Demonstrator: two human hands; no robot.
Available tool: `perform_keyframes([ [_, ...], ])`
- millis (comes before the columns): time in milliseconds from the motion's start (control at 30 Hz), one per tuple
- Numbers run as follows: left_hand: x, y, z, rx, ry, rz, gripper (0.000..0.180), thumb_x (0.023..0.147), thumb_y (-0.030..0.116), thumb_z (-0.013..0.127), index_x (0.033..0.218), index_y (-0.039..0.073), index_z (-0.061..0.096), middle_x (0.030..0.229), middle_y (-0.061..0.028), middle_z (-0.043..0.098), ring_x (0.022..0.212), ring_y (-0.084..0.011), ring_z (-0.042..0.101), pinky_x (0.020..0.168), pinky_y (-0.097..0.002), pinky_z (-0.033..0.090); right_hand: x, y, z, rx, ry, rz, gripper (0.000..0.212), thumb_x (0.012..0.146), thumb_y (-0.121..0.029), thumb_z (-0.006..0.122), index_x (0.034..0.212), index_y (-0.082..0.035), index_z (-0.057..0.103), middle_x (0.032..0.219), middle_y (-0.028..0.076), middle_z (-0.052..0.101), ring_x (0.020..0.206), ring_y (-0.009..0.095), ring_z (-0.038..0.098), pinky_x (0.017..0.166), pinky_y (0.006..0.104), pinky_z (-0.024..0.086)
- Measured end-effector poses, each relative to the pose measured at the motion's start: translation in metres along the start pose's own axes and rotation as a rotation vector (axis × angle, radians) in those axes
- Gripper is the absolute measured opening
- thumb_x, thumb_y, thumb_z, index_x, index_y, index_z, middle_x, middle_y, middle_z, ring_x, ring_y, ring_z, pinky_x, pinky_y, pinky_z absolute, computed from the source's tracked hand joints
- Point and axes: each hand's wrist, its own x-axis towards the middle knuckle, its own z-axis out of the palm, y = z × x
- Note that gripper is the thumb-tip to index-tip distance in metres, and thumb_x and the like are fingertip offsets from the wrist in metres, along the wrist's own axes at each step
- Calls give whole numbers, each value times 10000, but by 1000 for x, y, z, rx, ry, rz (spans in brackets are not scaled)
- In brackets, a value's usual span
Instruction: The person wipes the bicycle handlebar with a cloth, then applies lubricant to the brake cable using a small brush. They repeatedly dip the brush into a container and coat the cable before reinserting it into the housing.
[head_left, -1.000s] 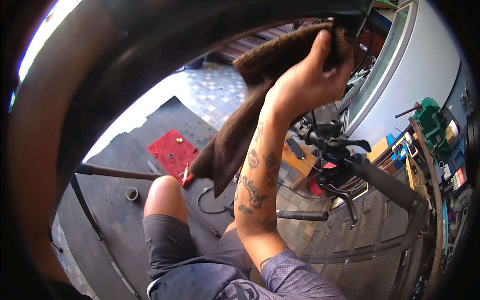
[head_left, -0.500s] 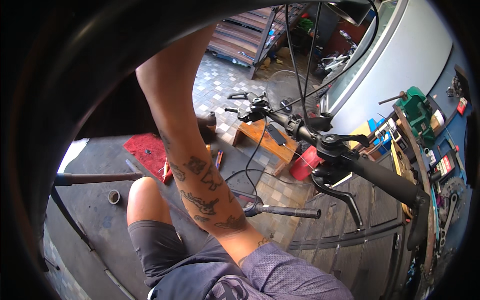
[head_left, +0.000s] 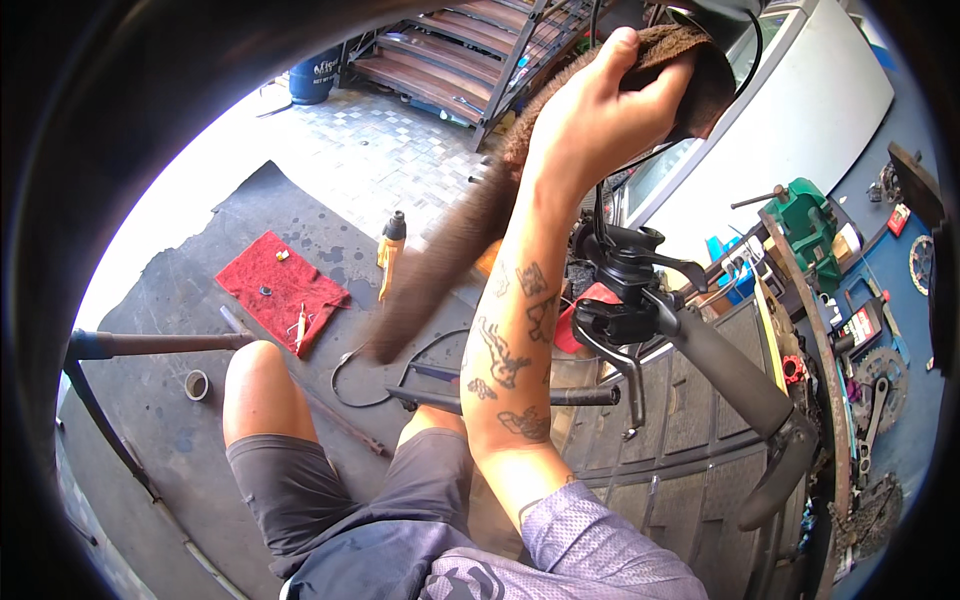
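My right hand point(head_left: 605, 120) is raised at the upper middle, fingers closed round a brown cloth point(head_left: 685, 55). A long end of the cloth hangs down to the left, smeared by motion. Just below the hand is a bicycle handlebar point(head_left: 660, 305) with black levers and a thick black grip point(head_left: 725, 370). My tattooed right forearm crosses in front of part of the handlebar. Dark cables run down from the top, partly behind the cloth. My left hand does not show.
On the dark mat lie a red cloth point(head_left: 280, 290) with small parts, a yellow tool point(head_left: 391, 250) and a small round cup point(head_left: 197, 385). A stand tube point(head_left: 160, 343) stretches across at left. To the right, a blue bench point(head_left: 905, 270) carries a green vise point(head_left: 805, 230) and a crankset point(head_left: 885, 390).
My right arm has swung from the upper left toward the handlebar. The hand, hidden before, now shows with the brown cloth. The whole view has shifted slightly.
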Motion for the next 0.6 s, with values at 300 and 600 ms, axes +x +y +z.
perform_keyframes([
  [300,51,-58,15,-899,-155,100,262,1075,174,620,1256,-8,669,1125,-106,719,1056,-253,702,998,-404,561,-4,-25,17,8,73,144,371,1050,-72,631,1354,139,602,1209,335,709,1130,464,694,989,465,528],
  [600,122,-156,43,-1458,-439,-40,236,1052,185,634,1183,4,711,1040,-131,748,961,-295,725,898,-428,578,22,15,2,1251,30,973,332,1053,-256,566,1227,-4,693,1162,182,739,1094,308,741,934,434,580],
])
